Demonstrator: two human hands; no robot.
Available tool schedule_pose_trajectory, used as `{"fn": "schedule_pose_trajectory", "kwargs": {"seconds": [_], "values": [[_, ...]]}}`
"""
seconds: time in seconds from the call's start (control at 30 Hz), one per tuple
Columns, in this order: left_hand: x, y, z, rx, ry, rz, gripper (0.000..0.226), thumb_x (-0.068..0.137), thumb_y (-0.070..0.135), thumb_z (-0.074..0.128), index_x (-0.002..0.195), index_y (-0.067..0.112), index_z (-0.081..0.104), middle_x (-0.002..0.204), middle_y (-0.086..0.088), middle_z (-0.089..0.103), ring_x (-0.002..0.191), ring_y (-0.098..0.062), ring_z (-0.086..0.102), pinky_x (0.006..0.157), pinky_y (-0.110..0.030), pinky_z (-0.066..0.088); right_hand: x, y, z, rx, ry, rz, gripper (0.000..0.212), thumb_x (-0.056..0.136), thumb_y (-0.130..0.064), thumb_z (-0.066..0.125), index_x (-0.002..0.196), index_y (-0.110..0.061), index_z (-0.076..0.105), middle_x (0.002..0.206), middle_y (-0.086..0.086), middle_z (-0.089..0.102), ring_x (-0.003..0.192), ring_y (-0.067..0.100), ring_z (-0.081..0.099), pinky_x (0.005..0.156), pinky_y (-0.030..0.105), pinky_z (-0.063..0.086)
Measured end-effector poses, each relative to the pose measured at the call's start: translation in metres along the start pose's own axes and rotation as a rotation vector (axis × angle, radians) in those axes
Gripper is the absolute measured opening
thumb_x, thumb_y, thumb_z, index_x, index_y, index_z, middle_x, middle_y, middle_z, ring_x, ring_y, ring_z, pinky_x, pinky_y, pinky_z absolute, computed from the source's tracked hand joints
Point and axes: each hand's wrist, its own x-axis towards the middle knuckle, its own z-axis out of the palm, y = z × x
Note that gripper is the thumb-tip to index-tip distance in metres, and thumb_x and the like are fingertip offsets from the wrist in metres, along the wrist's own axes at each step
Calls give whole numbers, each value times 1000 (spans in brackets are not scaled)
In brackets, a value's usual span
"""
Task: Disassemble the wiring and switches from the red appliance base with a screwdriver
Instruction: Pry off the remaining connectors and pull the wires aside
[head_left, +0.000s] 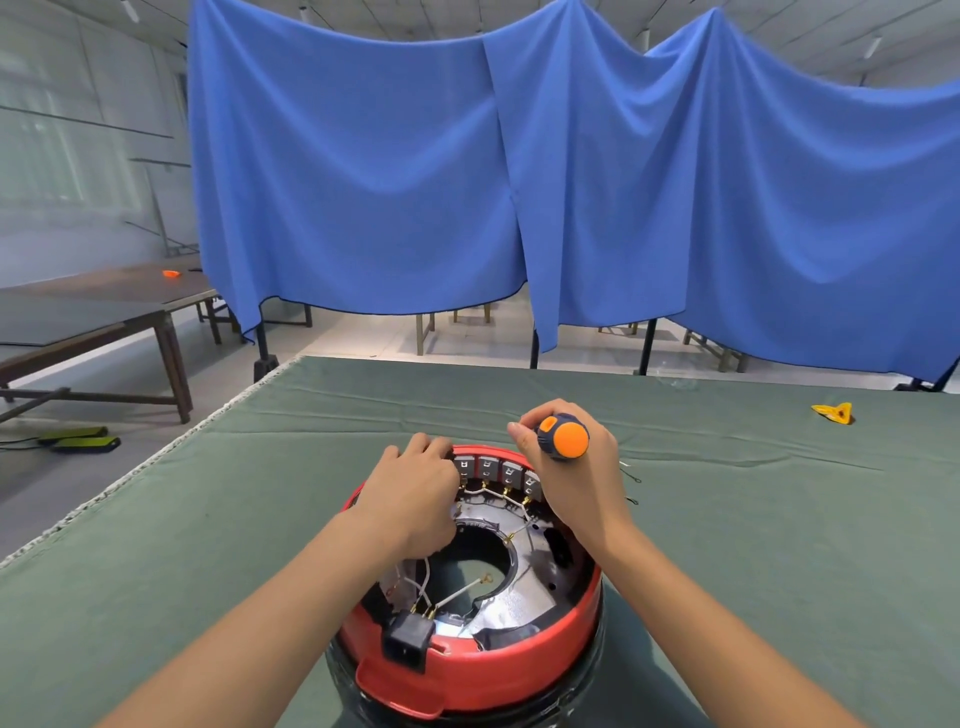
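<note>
The red appliance base (519, 670) lies open side up on the green cloth, close to me. A row of grey switches (496, 467) lines its far inner wall, with white wires (457, 592) running to a black socket (408, 636) at the near rim. My right hand (576, 467) grips a screwdriver with an orange and dark blue handle (563, 435), held upright over the right end of the switch row; its shaft is hidden. My left hand (415, 493) rests on the base's far left rim with fingers curled at the leftmost switch.
The green-covered table (234, 519) stretches left, right and beyond the base. A yellow plastic piece (834, 413) lies at the far right. Small loose wires (631, 475) lie on the cloth right of the base. Blue curtains hang behind the table.
</note>
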Motion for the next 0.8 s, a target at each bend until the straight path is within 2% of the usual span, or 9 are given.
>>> {"fn": "schedule_pose_trajectory", "kwargs": {"seconds": [0.07, 0.13, 0.2, 0.27, 0.4, 0.57, 0.67, 0.77, 0.8], "values": [[0, -2, -1, -184, 44, -33, 15, 79, 29, 62, 83, 17, 70, 142, 1, 40, 125, -21, 32, 95, -37, 32, 0, 2, -1, -14, -1, 6, 13, 82, -18, 75, 73, -15, 65, 70, -8, 64, 69, 6, 58, 61, 14, 42], [1, -3, -6, -490, 179, -96, 12, 77, 25, 65, 65, 22, 66, 137, 1, 47, 124, -16, 36, 97, -32, 34, 1, 2, -1, -31, -14, 17, 15, 81, -21, 76, 73, -16, 65, 70, -10, 64, 70, 4, 57, 61, 12, 40], [5, -1, -11, -730, 358, -141, 16, 77, 22, 66, 61, 25, 64, 124, 3, 57, 117, -11, 43, 92, -26, 36, 1, 1, 1, -24, -18, 24, 17, 79, -25, 77, 71, -17, 65, 71, -10, 64, 70, 4, 57, 60, 10, 38], [9, 6, -16, -834, 517, -129, 15, 79, 21, 67, 64, 25, 65, 109, 9, 62, 108, -9, 49, 88, -26, 38, 1, -2, 3, 1, -23, 26, 17, 78, -28, 78, 71, -19, 66, 73, -9, 65, 70, 3, 59, 62, 10, 40], [12, 24, -12, -871, 635, -33, 8, 81, 17, 68, 75, 19, 71, 94, 9, 65, 98, -11, 54, 82, -33, 47, 0, -6, 0, 143, -36, 87, 14, 79, -25, 77, 75, -14, 68, 77, -1, 69, 75, 17, 66, 70, 37, 53], [10, 22, -4, -848, 690, 5, 5, 83, 17, 67, 84, 18, 72, 89, 8, 66, 91, -12, 57, 78, -36, 49, 0, -4, 2, 162, -35, 49, 11, 81, -12, 75, 74, -16, 67, 79, -2, 69, 76, 20, 66, 74, 46, 54], [8, 20, 1, -777, 600, -110, 21, 86, 22, 57, 105, 23, 66, 104, 10, 63, 101, -9, 55, 83, -27, 44, 15, 4, -5, 128, 25, 20, 10, 83, -13, 74, 77, -15, 66, 79, 2, 69, 78, 27, 67, 74, 47, 54], [9, 16, 7, -641, 404, -143, 46, 84, 20, 52, 130, 24, 51, 127, 3, 55, 119, -15, 46, 93, -30, 39, 52, 20, -27, -143, 79, -76, 14, 82, -18, 75, 75, -21, 63, 82, -1, 67, 79, 22, 64, 72, 27, 48], [10, 15, 9, -604, 349, -126, 49, 84, 20, 51, 133, 23, 48, 131, 2, 53, 123, -17, 43, 97, -31, 36, 62, 25, -34, -231, 68, -96, 15, 81, -18, 76, 75, -23, 63, 83, -3, 66, 80, 20, 63, 70, 26, 44]]}}
